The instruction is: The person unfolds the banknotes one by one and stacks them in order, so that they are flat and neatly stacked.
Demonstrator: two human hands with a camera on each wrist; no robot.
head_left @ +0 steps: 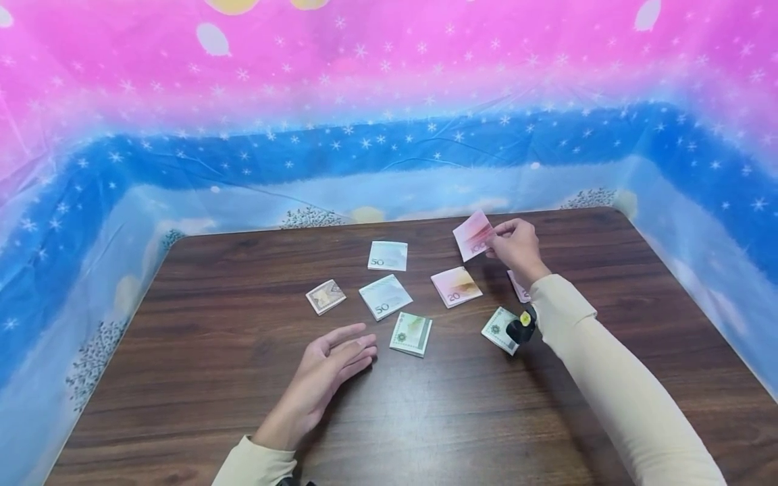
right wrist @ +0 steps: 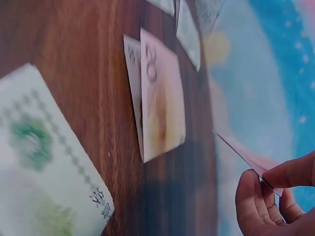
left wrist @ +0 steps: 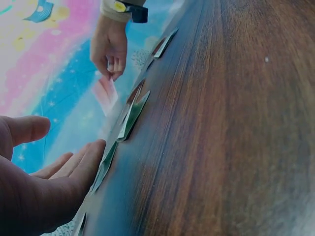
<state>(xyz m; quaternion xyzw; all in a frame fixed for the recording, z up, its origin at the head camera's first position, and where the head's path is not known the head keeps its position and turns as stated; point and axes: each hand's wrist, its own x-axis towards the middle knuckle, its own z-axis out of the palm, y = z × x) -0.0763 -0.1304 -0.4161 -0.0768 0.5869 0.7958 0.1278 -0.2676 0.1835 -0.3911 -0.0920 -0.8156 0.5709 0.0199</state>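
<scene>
Folded notes (head_left: 386,297) on a table (head_left: 213,385); the 100 note (head_left: 473,233) is raised in the right hand (head_left: 518,247).
Thin paper rectangles, creased and parting into wedges, include two pale 50 notes, two green notes (head_left: 412,334), a small brown note (head_left: 325,297) and a pinkish 20 note (head_left: 456,287). The table is dark, striped wood grain with rounded far corners, ringed by pink-and-blue snowflake cloth (head_left: 365,145). The right hand pinches the 100 note by its edge, beyond the 20 note; the left hand (head_left: 331,374), empty, fingers extended and thumb well apart, is near the left green note.
</scene>
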